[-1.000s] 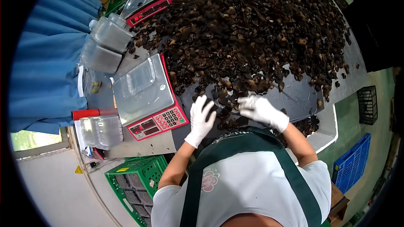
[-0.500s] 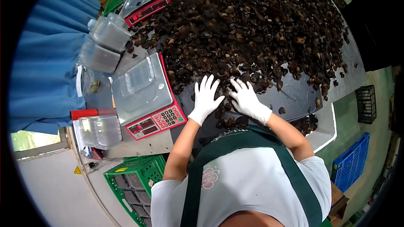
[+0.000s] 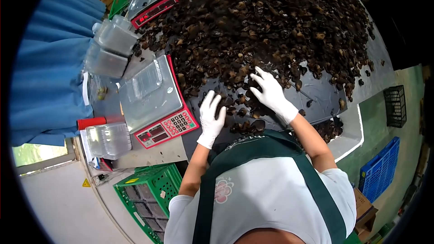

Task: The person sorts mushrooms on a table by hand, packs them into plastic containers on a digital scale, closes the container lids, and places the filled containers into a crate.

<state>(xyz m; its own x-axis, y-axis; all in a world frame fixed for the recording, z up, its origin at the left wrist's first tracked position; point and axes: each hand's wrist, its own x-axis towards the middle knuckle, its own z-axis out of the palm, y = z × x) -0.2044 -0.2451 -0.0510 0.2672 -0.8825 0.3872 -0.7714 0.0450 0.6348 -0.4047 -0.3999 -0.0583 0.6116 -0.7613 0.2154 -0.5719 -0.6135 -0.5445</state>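
Observation:
A broad heap of dark dried wood ear mushrooms point(image 3: 271, 27) covers most of the table. My left hand point(image 3: 211, 116), in a white glove, is near the heap's front edge, thumb apart from slightly bent fingers; nothing shows in it. Farther forward, my right hand point(image 3: 272, 94), gloved too, reaches its spread fingers to the edge of the heap. Between and below both hands lie loose mushrooms point(image 3: 247, 127) on the dark table surface. Left of my left hand stands a red scale point(image 3: 169, 129) with a clear plastic tray point(image 3: 147, 81) on its pan.
A second red scale point(image 3: 156, 10) stands at the back left, near clear plastic containers point(image 3: 108, 56). Stacked clear trays point(image 3: 109, 140) sit at the left table edge. Below are a green crate point(image 3: 147, 194) and, at right, a white bin point(image 3: 355, 138) and a blue pallet point(image 3: 379, 169).
My left hand has drawn back toward me and its fingers have come closer together. My right hand has moved forward onto the heap's edge. Mushrooms between the hands lie closer to me.

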